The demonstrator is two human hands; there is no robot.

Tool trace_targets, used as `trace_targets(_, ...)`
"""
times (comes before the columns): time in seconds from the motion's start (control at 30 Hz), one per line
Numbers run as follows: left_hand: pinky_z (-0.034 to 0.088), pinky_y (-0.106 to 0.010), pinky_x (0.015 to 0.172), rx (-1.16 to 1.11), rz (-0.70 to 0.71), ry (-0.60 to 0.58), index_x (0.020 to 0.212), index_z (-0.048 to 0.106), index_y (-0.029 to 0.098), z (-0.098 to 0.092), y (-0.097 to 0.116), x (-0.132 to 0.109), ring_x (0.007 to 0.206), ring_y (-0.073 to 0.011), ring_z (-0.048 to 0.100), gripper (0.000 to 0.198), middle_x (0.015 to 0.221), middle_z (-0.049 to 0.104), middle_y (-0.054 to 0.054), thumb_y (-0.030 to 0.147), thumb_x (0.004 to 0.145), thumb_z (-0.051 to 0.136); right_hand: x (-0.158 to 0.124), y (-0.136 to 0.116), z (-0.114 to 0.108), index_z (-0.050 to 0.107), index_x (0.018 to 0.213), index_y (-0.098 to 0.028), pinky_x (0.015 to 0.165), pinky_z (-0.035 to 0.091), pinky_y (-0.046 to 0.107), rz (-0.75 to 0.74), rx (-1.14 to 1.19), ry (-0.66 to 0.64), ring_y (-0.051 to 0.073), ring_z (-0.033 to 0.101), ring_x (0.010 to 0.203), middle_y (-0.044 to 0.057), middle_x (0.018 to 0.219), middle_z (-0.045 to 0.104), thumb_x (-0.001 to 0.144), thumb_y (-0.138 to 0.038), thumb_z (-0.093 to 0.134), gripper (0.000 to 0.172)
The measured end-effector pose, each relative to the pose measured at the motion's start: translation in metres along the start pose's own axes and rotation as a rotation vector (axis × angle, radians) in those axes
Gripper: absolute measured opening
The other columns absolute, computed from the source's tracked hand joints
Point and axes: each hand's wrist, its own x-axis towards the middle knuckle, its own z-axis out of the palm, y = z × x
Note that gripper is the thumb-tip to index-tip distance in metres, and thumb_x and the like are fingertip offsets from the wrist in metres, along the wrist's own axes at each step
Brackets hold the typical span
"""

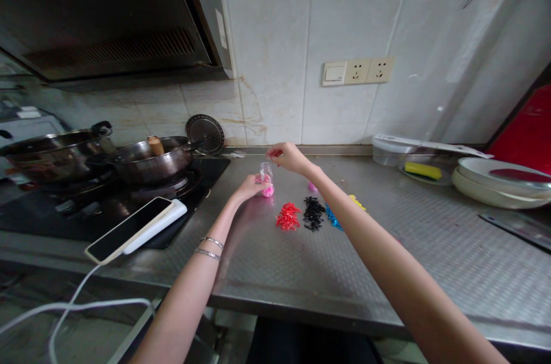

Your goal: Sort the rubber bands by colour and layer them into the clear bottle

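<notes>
My left hand (251,187) is wrapped around a small clear bottle (266,169) that stands upright on the metal counter, with bright pink pieces in its lower part. Just above and to the right of the bottle's mouth is my right hand (287,157), its fingers pinched together; a speck of red shows at the fingertips, too small to name. Nearer to me lie piles of small loose pieces: a red pile (288,216), a black pile (314,213), and a blue pile (333,217) and a yellow pile (357,202), both partly hidden by my right forearm. A pink item (312,186) shows beside that forearm.
On the left, a pan (150,163) and a larger pot (51,157) sit on the black stove. A phone (129,229) with a white cable lies at the stove's edge. To the right are a plastic tub (390,153), a yellow sponge (423,171) and stacked bowls (499,183).
</notes>
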Motion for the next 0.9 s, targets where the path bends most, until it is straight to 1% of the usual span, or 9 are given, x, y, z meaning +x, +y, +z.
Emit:
trace_targets(0.13, 0.042, -0.031, 0.079, -0.017, -0.009, -0.011, 0.085, 0.061, 0.011, 0.000, 0.001, -0.001, 0.082, -0.0185, 0.058, 0.028, 0.085, 0.065, -0.007, 0.029, 0.063, 0.063, 0.013, 0.005, 0.007, 0.065, 0.091, -0.009, 0.062, 0.042, 0.021, -0.063, -0.091, -0.010, 0.009, 0.053, 0.063, 0.003, 0.069, 0.062, 0.067, -0.009, 0.052, 0.028)
trace_targets(0.27, 0.041, -0.032, 0.080, -0.015, -0.005, -0.005, 0.085, 0.061, 0.012, -0.001, 0.001, -0.001, 0.082, -0.0186, 0.058, 0.029, 0.085, 0.065, -0.007, 0.030, 0.063, 0.064, 0.014, 0.006, 0.013, 0.060, 0.105, -0.011, 0.065, 0.041, 0.022, -0.097, -0.121, 0.010, 0.009, 0.051, 0.061, 0.003, 0.075, 0.063, 0.066, -0.012, 0.055, 0.039)
trace_targets(0.37, 0.040, -0.032, 0.082, -0.018, -0.002, 0.011, 0.083, 0.062, 0.012, 0.000, 0.000, -0.001, 0.084, -0.0187, 0.058, 0.027, 0.086, 0.065, -0.007, 0.029, 0.063, 0.065, 0.007, 0.011, 0.015, 0.056, 0.110, -0.013, 0.066, 0.040, 0.023, -0.016, -0.131, 0.080, 0.010, 0.051, 0.065, 0.004, 0.085, 0.064, 0.066, -0.024, 0.060, 0.046)
trace_targets(0.43, 0.040, -0.032, 0.082, -0.035, 0.000, 0.021, 0.083, 0.062, 0.012, 0.000, 0.000, -0.001, 0.084, -0.0186, 0.058, 0.027, 0.086, 0.066, -0.007, 0.029, 0.062, 0.066, 0.000, 0.015, 0.018, 0.056, 0.110, -0.013, 0.067, 0.040, 0.024, 0.071, -0.118, 0.068, 0.012, 0.053, 0.069, 0.006, 0.090, 0.063, 0.065, -0.032, 0.062, 0.049)
trace_targets(0.53, 0.042, -0.031, 0.078, -0.059, -0.011, 0.020, 0.083, 0.063, 0.011, 0.003, 0.000, -0.001, 0.080, -0.0185, 0.059, 0.029, 0.083, 0.066, -0.007, 0.028, 0.061, 0.068, -0.013, 0.021, 0.025, 0.058, 0.106, -0.012, 0.065, 0.040, 0.023, 0.159, -0.099, -0.036, 0.014, 0.055, 0.073, 0.008, 0.093, 0.063, 0.060, -0.037, 0.065, 0.053)
trace_targets(0.6, 0.042, -0.031, 0.076, -0.058, -0.019, 0.009, 0.082, 0.063, 0.010, 0.006, 0.000, 0.000, 0.077, -0.0185, 0.059, 0.029, 0.082, 0.066, -0.007, 0.027, 0.060, 0.068, -0.021, 0.023, 0.031, 0.061, 0.098, -0.012, 0.061, 0.038, 0.022, 0.180, -0.096, -0.065, 0.014, 0.055, 0.070, 0.007, 0.086, 0.063, 0.060, -0.038, 0.065, 0.047)
trace_targets(0.73, 0.043, -0.030, 0.075, -0.059, -0.003, 0.004, 0.085, 0.062, 0.009, 0.016, 0.002, 0.002, 0.077, -0.0179, 0.058, 0.030, 0.083, 0.066, -0.008, 0.027, 0.062, 0.067, -0.032, 0.027, 0.037, 0.063, 0.080, -0.011, 0.053, 0.033, 0.021, 0.193, -0.085, -0.027, 0.011, 0.050, 0.059, 0.004, 0.069, 0.061, 0.063, -0.038, 0.061, 0.032)
trace_targets(0.83, 0.042, -0.029, 0.077, -0.037, 0.034, 0.012, 0.090, 0.061, 0.009, 0.023, 0.008, 0.003, 0.081, -0.0167, 0.058, 0.032, 0.089, 0.065, -0.009, 0.027, 0.064, 0.066, -0.035, 0.035, 0.033, 0.062, 0.076, -0.011, 0.053, 0.032, 0.020, 0.172, -0.063, 0.022, 0.010, 0.047, 0.058, 0.003, 0.067, 0.060, 0.063, -0.039, 0.060, 0.031)
trace_targets(0.9, 0.042, -0.028, 0.078, 0.009, 0.064, 0.029, 0.098, 0.060, 0.009, 0.026, 0.014, 0.002, 0.084, -0.0161, 0.056, 0.039, 0.095, 0.063, -0.010, 0.027, 0.064, 0.066, -0.037, 0.041, 0.026, 0.062, 0.076, -0.011, 0.053, 0.032, 0.021, 0.178, -0.049, 0.066, 0.010, 0.047, 0.058, 0.003, 0.067, 0.060, 0.063, -0.040, 0.060, 0.032)
